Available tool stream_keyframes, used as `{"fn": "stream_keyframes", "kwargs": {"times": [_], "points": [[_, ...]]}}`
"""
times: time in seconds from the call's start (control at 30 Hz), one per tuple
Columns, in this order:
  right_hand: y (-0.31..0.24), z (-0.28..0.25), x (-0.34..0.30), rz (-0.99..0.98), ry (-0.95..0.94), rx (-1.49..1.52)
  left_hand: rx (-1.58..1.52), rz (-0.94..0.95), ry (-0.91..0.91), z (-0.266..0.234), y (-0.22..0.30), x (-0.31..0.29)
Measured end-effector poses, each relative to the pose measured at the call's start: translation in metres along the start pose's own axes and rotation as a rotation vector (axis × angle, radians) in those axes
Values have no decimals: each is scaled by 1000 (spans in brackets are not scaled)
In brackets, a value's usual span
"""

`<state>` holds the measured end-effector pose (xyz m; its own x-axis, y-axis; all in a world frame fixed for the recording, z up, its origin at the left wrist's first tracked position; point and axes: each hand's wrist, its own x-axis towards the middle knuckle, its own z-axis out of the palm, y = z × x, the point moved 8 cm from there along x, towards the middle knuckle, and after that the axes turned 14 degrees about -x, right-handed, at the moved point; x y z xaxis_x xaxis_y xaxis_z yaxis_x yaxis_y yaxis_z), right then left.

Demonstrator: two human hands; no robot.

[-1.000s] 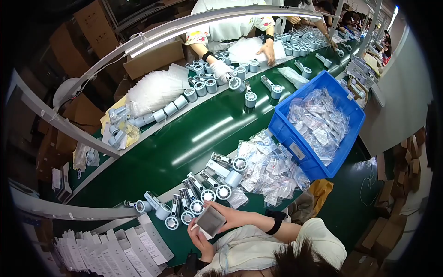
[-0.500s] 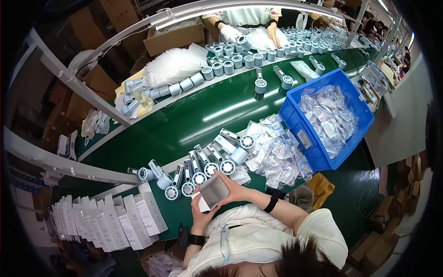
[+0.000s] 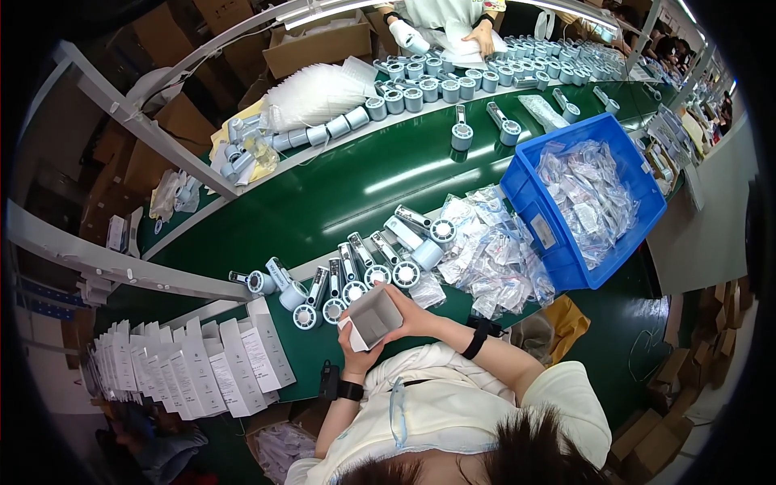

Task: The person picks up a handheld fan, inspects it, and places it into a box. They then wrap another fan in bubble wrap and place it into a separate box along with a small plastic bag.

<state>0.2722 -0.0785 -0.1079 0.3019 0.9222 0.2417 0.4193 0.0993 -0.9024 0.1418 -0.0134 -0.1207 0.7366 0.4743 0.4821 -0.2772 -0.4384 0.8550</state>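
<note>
A small white cardboard box (image 3: 377,322) is held between my two hands, its open end showing a grey interior that looks bare. My left hand (image 3: 358,356) grips its lower left side, with the fingers closed round it. Wrapped along the box's right side is my right hand (image 3: 411,316), its fingertips reaching the far edge. Just beyond the box lies a row of grey-blue handheld fans (image 3: 353,292), their round grilles toward me. Flattened white cartons (image 3: 190,368) stand in an overlapping row to the left.
Clear bags of small parts (image 3: 493,263) are heaped right of the fans, against a tilted blue bin (image 3: 598,279) of similar bags. A glossy green conveyor belt (image 3: 323,198) crosses beyond. Across it, a co-worker's gloved hand (image 3: 408,36) is among more fans. A metal post (image 3: 145,129) rises at left.
The box has turned slightly in my hands, so its opening shows wider. Both hands still hold it. The whole view has shifted a little.
</note>
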Motion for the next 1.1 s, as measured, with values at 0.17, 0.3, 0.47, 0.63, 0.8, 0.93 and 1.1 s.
{"fn": "stream_keyframes", "kwargs": {"times": [0.17, 0.3, 0.47, 0.63, 0.8, 0.93, 1.1], "points": [[2, 3, 1, 33, -28, 22, 4, 28, 0, 0, 3, 3], [-1, -2, 0, 19, 8, 26, 10, 28, 16, 1, 6, 7], [1, -1, 0, 58, -10, 63, 31, 46, 40, 2, 17, 16], [3, 3, 2, 32, -42, 28, 31, 60, 44, 0, 14, 12], [1, 3, 3, 18, -26, -3, 25, 53, 49, -1, 8, 6], [-4, 3, 7, 43, -22, 34, -3, 72, 16, -2, -4, -2], [-4, 8, 9, -36, 26, -34, 29, 79, 102, -3, -15, -11]]}}
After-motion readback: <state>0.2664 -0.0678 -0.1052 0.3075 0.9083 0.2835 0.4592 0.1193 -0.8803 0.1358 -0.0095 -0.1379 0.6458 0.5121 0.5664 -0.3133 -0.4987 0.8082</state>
